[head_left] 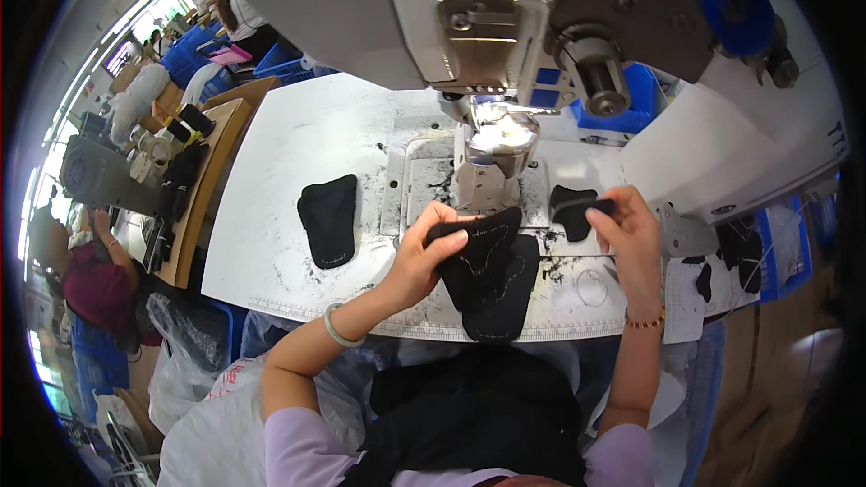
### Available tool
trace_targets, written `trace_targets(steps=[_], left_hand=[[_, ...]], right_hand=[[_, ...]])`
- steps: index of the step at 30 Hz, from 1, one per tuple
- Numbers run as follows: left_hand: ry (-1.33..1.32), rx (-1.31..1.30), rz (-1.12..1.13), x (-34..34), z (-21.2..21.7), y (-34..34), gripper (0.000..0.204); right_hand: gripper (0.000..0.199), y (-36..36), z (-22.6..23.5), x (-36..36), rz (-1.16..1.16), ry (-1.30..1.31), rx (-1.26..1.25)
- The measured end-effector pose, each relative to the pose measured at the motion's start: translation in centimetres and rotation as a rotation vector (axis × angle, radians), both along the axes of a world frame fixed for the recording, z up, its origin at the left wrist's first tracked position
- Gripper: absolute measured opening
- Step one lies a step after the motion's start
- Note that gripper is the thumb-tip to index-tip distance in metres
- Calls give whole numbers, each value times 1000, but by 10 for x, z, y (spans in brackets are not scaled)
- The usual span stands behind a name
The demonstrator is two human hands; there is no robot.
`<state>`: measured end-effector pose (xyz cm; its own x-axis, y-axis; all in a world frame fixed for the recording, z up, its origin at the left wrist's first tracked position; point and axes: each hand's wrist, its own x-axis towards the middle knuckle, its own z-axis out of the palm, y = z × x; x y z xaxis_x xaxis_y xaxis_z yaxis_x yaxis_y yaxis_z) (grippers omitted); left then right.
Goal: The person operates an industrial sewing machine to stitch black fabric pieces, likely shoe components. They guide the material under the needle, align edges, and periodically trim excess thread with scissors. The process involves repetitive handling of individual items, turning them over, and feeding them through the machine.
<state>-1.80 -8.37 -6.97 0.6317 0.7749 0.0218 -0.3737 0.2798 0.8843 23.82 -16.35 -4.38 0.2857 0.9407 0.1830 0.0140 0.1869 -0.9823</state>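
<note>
My left hand [431,252] pinches a black fabric piece [483,252] marked with a thin pale outline, holding it tilted just in front of the sewing machine [492,149]. Beneath it, another black piece [510,307] lies near the table's front edge, partly covered. Between the thumb and fingers of my right hand [624,225] is the corner of a small, curved black fabric piece [574,212], right of the needle area. A separate black piece [328,221] with a rounded outline rests flat on the left of the white table [262,189].
The machine's head and arm hang low over the table. A blue bin [622,99] stands behind at right; more black pieces [740,257] lie at the far right. Clear plastic bags [225,388] hang at lower left. Another person [99,280] sits at the far left.
</note>
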Motion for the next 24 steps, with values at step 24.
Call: trace_targets(steps=[24], left_hand=[[157,191,83,18,21,-11,24]], right_hand=[[26,15,-4,-97,-45,129,223]])
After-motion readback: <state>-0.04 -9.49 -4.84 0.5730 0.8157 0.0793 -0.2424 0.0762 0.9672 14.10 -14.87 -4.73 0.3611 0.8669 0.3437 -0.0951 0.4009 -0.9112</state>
